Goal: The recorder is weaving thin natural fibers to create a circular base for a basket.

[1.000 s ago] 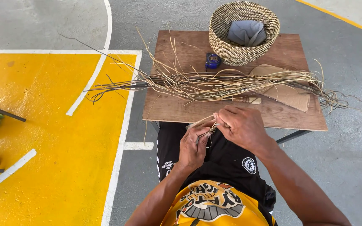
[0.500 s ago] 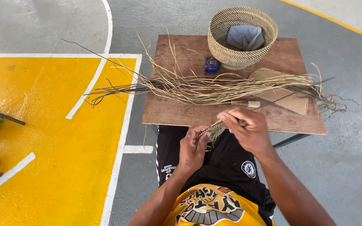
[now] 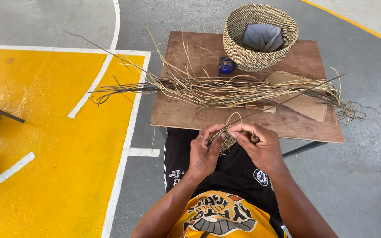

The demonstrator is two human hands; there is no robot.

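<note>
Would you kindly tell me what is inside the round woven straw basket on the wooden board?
The round woven straw basket holds a folded grey cloth; whatever lies beneath it is hidden.

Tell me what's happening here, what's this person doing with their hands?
A seated person is weaving a small woven piece held over their lap. The left hand grips it while the right hand works a thin fibre strand into it. In front, a wooden board carries a long bundle of dried fibres, a finished woven basket with grey cloth inside, and a small blue object.
</note>
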